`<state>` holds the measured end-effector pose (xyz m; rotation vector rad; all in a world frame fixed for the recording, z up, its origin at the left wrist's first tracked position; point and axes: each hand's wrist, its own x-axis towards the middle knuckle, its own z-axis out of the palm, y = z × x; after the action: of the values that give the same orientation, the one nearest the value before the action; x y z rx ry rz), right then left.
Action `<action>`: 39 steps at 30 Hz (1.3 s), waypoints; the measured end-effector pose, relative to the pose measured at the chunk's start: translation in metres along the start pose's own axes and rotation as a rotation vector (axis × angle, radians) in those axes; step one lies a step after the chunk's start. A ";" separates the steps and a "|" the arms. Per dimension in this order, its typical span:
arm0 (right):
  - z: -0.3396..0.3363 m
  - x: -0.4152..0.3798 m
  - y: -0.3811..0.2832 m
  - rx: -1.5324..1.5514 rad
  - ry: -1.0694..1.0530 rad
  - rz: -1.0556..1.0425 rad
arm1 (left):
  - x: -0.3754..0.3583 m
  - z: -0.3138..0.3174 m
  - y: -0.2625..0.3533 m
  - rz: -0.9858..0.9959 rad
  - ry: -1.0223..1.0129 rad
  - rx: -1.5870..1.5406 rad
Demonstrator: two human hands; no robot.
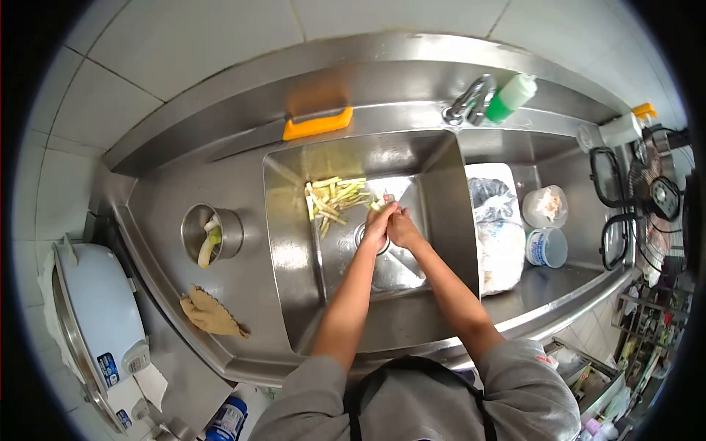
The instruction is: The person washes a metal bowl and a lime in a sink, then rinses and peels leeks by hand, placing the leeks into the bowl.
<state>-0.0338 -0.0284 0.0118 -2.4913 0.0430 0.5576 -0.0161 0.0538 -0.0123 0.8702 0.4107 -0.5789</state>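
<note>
Both hands are together over the middle of the steel sink basin (294,294). My left hand (376,225) has its fingers wrapped round pale green stalk pieces (377,203). Against it, my right hand (402,226) is closed, its fingertips meeting those of the left; what it grips is hidden. Just left of the hands, many cut green and white stalks (334,197) lie in the basin's upper left part. The drain below is partly covered by my hands.
A knife with a yellow handle (318,124) lies behind the basin. At left are a steel pot (234,231) with stalks and a brown cloth (209,312). The faucet (471,101), green soap bottle (511,98), white tray (501,253) and plastic tubs (546,206) are at right.
</note>
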 end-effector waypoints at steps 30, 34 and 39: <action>-0.166 0.033 0.009 0.737 0.889 0.071 | 0.011 0.117 0.066 0.044 0.074 0.235; -0.099 0.015 0.013 1.001 0.338 0.276 | 0.012 0.107 0.050 -0.064 0.203 0.280; -0.069 0.013 0.005 0.707 0.598 0.160 | 0.006 0.089 0.035 0.069 0.245 0.184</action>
<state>0.0030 -0.0694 0.0550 -1.8725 0.5695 -0.1550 0.0198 -0.0019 0.0568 1.1333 0.5531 -0.4523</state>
